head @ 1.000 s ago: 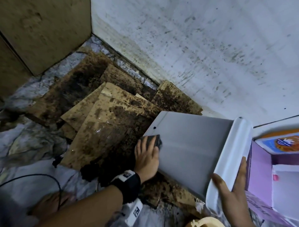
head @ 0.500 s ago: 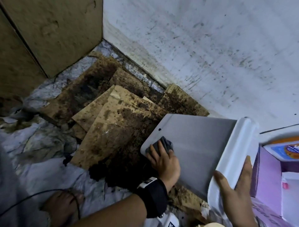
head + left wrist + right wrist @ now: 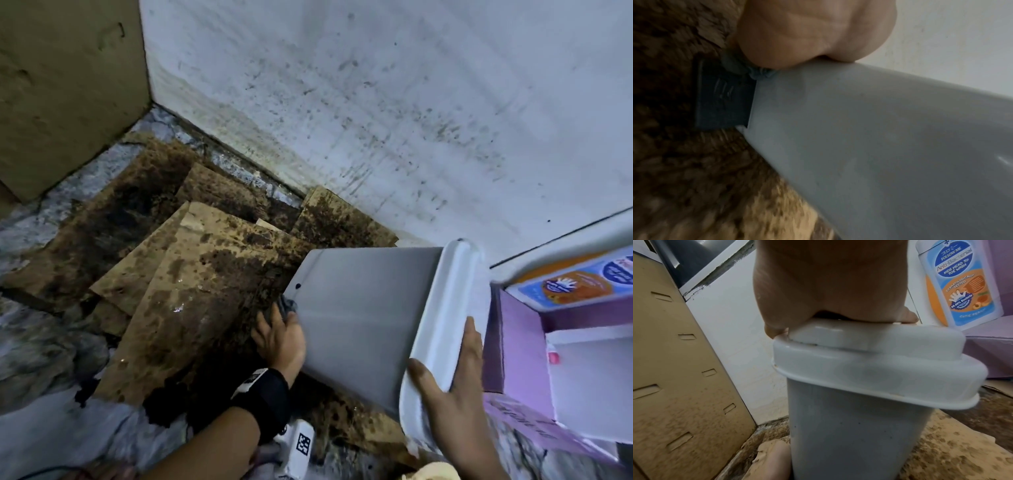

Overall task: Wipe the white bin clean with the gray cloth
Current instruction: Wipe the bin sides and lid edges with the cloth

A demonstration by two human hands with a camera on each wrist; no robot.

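The bin (image 3: 359,308) has a grey body and a white lid (image 3: 445,325). It leans tilted over stained cardboard, base toward the far left. My left hand (image 3: 281,337) holds the bunched gray cloth (image 3: 286,306) against the bin's left side near the base; the fingertips are hidden behind the cloth. In the left wrist view the cloth (image 3: 758,73) is squeezed between my palm (image 3: 813,32) and the bin wall (image 3: 879,146). My right hand (image 3: 448,387) grips the lid's edge, thumb on the near side. The right wrist view shows that hand (image 3: 828,280) clamped over the lid (image 3: 879,369).
Dirty brown cardboard sheets (image 3: 191,291) cover the floor under the bin. A spotted white wall (image 3: 376,120) rises right behind it. A purple box (image 3: 513,359) and a body wash bottle (image 3: 575,287) stand at the right, close to the lid.
My left hand has slid the cloth off the bin's upper face and down round its left side near the base. The right hand keeps its grip on the lid.
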